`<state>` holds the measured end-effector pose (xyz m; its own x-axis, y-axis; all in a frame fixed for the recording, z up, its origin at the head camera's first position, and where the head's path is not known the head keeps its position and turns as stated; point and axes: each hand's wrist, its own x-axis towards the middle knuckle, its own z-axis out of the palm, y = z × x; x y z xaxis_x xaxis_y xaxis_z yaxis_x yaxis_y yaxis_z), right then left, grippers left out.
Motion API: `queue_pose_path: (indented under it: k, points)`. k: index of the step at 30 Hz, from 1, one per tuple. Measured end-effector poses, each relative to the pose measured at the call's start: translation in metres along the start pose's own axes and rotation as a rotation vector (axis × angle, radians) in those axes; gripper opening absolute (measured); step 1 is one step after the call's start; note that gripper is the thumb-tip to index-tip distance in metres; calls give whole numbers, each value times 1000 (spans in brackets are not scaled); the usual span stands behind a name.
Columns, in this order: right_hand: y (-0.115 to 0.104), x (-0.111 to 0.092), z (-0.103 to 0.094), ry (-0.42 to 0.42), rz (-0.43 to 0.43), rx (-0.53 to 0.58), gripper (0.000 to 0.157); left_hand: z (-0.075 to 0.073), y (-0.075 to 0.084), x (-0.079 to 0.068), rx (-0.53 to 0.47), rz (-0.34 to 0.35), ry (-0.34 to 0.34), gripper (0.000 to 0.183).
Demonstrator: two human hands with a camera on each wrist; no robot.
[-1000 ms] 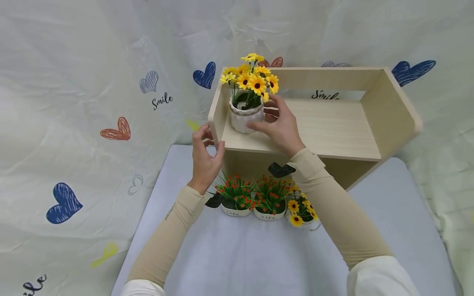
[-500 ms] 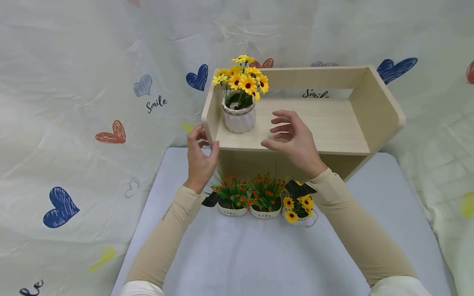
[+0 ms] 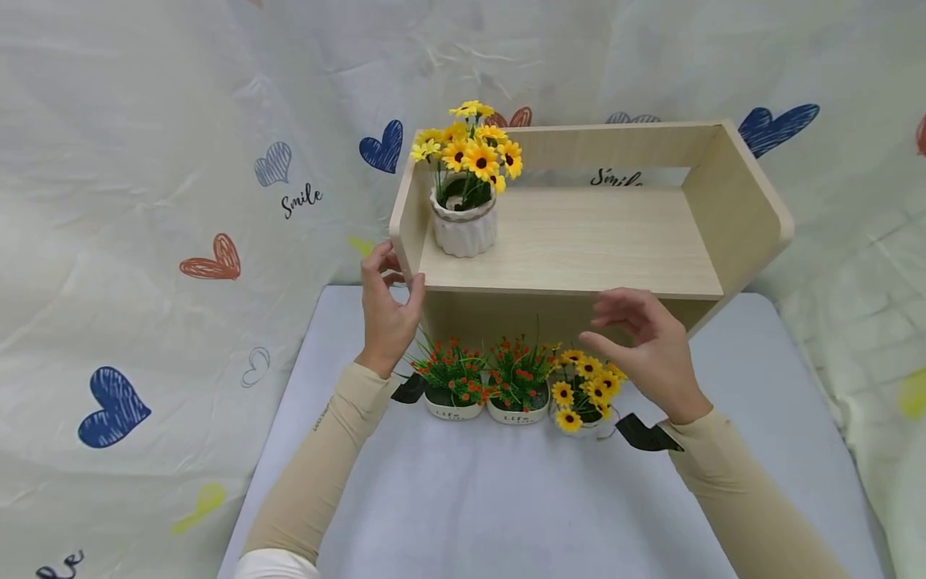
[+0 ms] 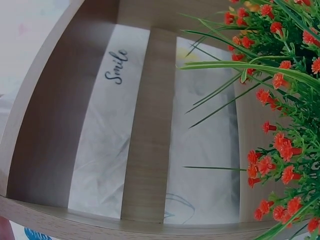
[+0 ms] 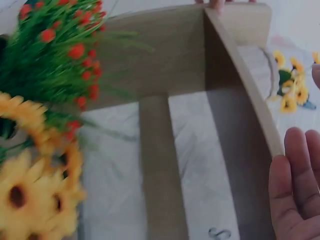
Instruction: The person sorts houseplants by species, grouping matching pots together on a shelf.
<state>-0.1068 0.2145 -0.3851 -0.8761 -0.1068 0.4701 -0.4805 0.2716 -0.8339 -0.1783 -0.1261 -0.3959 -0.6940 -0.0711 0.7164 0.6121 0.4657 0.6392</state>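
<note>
A two-tier wooden shelf [image 3: 608,241] stands on the white table. On its upper board, at the left end, sits a white ribbed pot [image 3: 465,232] of yellow artificial sunflowers, upright. My left hand [image 3: 388,322] grips the front edge of the left side panel between thumb and fingers; those fingers also show at the panel in the right wrist view. Holding nothing, my right hand [image 3: 654,350] is in front of the lower tier, fingers relaxed and thumb apart. Below and left of it is a pot of small sunflowers [image 3: 589,386].
Two white oval planters [image 3: 454,410] [image 3: 519,414] of red-flowered grass stand in a row with the small sunflower pot, before the shelf's open lower tier [image 4: 145,125]. White cloth with printed hearts hangs behind the table [image 3: 463,498].
My right hand has let go of the sunflower pot on the upper board and moved right and down toward me. My left hand keeps its grip on the side panel.
</note>
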Motion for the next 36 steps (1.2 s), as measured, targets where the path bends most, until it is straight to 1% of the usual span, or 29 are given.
queue_pose_path:
  k: [3,6,12,14,16,21,24,28,33,35,36]
  points:
    - [13,-21,-11,35,-5,-35,60,1,0,0,3,2,-6,55]
    - [27,-41,-20,78,26,-73,57,2,0,0,7,0,-10,55]
    - [53,-78,-36,176,173,-88,50,4,2,-1,-3,-11,-14,55]
    - [60,-88,-41,193,215,-93,49,3,3,-2,-7,-16,-8,55]
    - [67,-98,-45,206,249,-79,48,2,3,-2,-8,-20,-1,55]
    - [87,-120,-54,229,324,54,46,0,2,-2,-2,-26,4,56]
    - [101,-131,-55,235,368,145,48,0,1,-3,-4,-25,5,56]
    - [121,-144,-53,193,400,231,55,2,0,-2,-6,-23,9,57]
    - [143,-155,-42,50,423,170,64,2,1,-2,-7,-25,13,57]
    - [149,-157,-37,5,431,173,68,3,1,-2,-10,-27,13,57]
    - [152,-159,-35,-11,431,196,70,3,1,-3,-10,-27,13,57]
